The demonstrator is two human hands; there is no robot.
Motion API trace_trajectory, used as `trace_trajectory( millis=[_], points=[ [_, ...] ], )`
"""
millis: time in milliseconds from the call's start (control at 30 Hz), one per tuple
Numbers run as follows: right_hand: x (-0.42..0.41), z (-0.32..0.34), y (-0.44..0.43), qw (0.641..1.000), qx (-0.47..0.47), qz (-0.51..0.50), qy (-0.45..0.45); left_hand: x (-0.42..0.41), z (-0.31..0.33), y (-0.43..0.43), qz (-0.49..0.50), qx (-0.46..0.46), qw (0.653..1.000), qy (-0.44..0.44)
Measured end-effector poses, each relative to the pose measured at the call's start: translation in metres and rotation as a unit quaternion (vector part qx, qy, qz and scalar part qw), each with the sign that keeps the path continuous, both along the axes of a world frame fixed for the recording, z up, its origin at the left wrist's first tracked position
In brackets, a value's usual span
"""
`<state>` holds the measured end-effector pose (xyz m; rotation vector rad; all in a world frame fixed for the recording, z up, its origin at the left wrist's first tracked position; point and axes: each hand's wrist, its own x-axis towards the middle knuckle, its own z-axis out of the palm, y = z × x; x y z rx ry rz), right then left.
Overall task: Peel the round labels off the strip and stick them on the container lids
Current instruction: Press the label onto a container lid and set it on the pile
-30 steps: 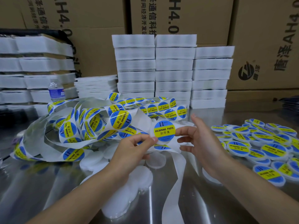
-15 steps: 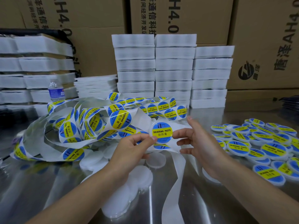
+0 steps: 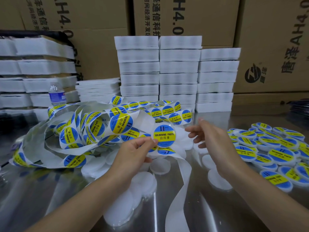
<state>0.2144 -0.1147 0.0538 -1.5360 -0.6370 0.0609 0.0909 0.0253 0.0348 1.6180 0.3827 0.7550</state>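
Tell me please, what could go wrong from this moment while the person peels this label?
1. The left hand pinches the round label only at its edge, and the right hand is apart from it. The label might curl and stick to the fingers or fold on itself.
2. The empty backing strip trails among the bare lids. A pull could drag them.

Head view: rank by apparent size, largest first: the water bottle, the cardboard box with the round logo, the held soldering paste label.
1. cardboard box
2. soldering paste label and water bottle look alike; the label is nearer the camera, so unranked.
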Motion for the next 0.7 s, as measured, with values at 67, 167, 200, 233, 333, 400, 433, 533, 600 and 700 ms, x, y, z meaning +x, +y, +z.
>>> trace_trajectory(
  millis=[67, 167, 200, 233, 333, 400, 433, 533, 600, 700],
  points=[
    [-0.004, -0.005, 0.002, 0.998, -0.013, 0.039, -0.043, -0.001, 0.000, -0.002, -0.018, -0.002, 1.000, -0.003],
    [-0.012, -0.014, 0.007, 0.987, -0.032, 0.100, -0.117, -0.002, -0.003, -0.004, -0.058, 0.014, 0.998, -0.001],
    [-0.013, -0.017, 0.008, 0.983, -0.040, 0.123, -0.133, -0.002, -0.004, -0.005, -0.071, 0.022, 0.997, 0.001],
    [-0.014, -0.020, 0.010, 0.979, -0.045, 0.146, -0.138, -0.002, -0.005, -0.005, -0.082, 0.032, 0.996, 0.005],
    [-0.014, -0.023, 0.010, 0.974, -0.042, 0.176, -0.140, -0.002, -0.007, -0.007, -0.103, 0.056, 0.993, 0.012],
    [-0.012, -0.023, 0.009, 0.973, -0.051, 0.163, -0.154, -0.003, -0.008, -0.009, -0.122, 0.065, 0.990, 0.011],
    [-0.011, -0.023, 0.009, 0.974, -0.053, 0.164, -0.151, -0.002, -0.009, -0.009, -0.127, 0.067, 0.990, 0.010],
    [-0.010, -0.022, 0.009, 0.972, -0.038, 0.200, -0.114, -0.003, -0.008, -0.009, -0.138, 0.078, 0.987, 0.000],
    [-0.012, -0.020, 0.008, 0.971, -0.030, 0.215, -0.103, -0.003, -0.007, -0.009, -0.146, 0.085, 0.986, -0.006],
    [-0.012, -0.017, 0.007, 0.972, -0.035, 0.208, -0.108, -0.003, -0.008, -0.010, -0.162, 0.081, 0.984, -0.007]
  ],
)
